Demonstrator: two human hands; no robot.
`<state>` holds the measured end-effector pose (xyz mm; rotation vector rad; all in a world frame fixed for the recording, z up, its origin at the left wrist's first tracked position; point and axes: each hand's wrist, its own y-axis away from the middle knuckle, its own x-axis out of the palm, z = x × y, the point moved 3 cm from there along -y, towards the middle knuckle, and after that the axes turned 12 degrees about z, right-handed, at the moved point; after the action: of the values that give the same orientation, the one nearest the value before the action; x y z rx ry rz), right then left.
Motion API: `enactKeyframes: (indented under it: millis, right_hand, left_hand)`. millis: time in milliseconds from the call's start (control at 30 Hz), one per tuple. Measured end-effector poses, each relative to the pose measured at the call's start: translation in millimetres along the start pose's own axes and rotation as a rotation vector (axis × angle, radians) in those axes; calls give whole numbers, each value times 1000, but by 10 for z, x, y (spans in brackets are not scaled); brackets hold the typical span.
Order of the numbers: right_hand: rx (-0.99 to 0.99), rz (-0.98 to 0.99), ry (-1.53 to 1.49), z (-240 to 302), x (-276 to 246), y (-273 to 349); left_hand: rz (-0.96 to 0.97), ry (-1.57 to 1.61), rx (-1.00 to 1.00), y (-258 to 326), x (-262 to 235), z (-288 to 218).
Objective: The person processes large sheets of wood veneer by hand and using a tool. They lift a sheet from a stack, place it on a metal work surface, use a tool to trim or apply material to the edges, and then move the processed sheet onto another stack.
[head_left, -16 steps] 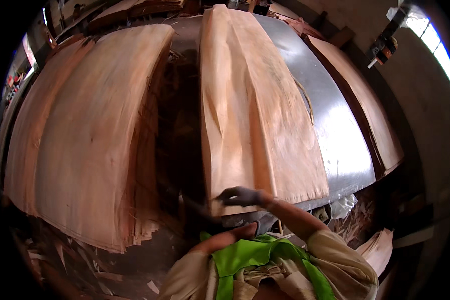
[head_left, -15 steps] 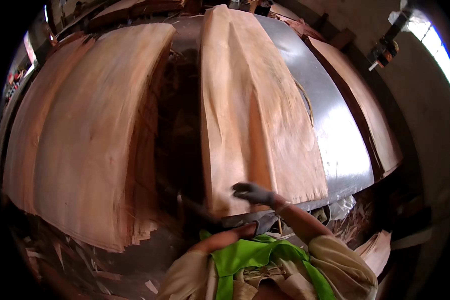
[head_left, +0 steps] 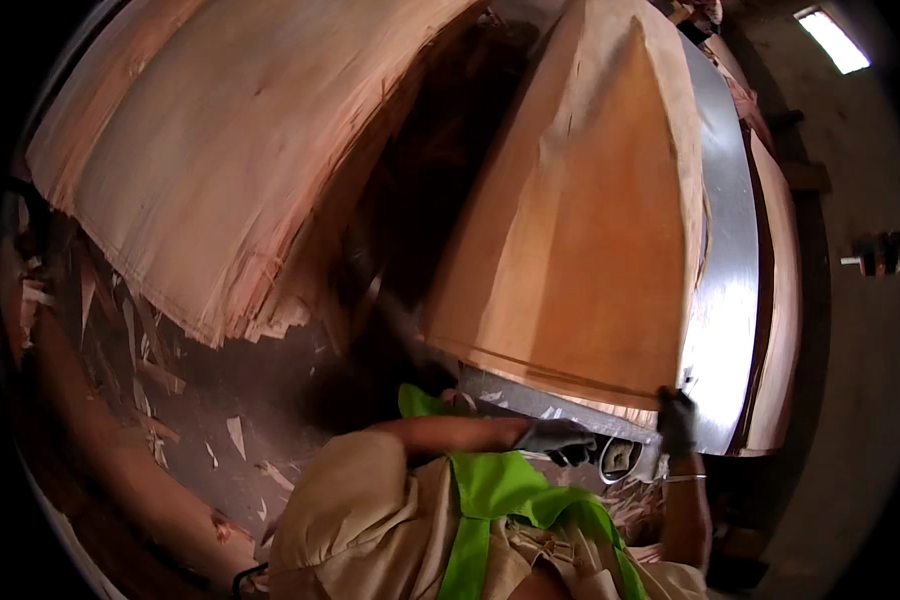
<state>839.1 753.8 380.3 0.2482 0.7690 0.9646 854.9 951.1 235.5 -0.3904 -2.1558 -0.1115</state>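
A large pale veneer sheet lies on a shiny metal table, its near edge toward me. My right hand, in a dark glove, grips the sheet's near right corner at the table edge. My left hand, also gloved, sits just under the table's near edge with its fingers curled. Whether it holds anything is unclear. My left forearm reaches across above my green vest.
A second broad stack of veneer fills the upper left, its frayed edge hanging over a dark gap. A narrow veneer strip runs along the table's right side. Wood scraps litter the floor at left. A bright window is top right.
The view has swung closer and tilted. My right hand has moved from the middle of the sheet's near edge to its right corner. My left hand has come up to the table edge.
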Motion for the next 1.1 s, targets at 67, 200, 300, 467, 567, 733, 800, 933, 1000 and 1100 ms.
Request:
enactKeyframes:
  millis: [67,200,300,467,567,733,800,933,1000,1100]
  right_hand:
    - [-50,-69,55,453,-487,-18]
    - [-160,-100,88,786,-1163,266]
    - [-189,-61,34,297,-1655,357]
    - [-72,-179,-138,-812,-2067,756]
    - [-140,-158,-197,-1776,-2439,982]
    - [-177,-180,-167,-2723,-2880,1423]
    - [-158,-171,-184,-3054,-3076,1467]
    - [-353,-236,-151,-3565,-3530,1162]
    - [-292,-252,-131,-3676,-3779,922]
    - [-259,-278,-149,-3737,-4096,558]
  left_hand:
    - [-11,316,239,275,-122,7]
    - [-293,674,453,845,-201,102]
    - [-435,751,641,1079,-203,303]
    - [-494,702,1011,1155,-445,1040]
    - [-805,478,1147,1143,-187,1189]
    - [-1073,54,1183,1072,199,1382]
    - [-1121,98,1205,898,337,1404]
    - [-1156,115,1265,453,244,1345]
    - [-1265,53,1226,144,181,1225]
    - [-1222,86,1210,-492,123,907]
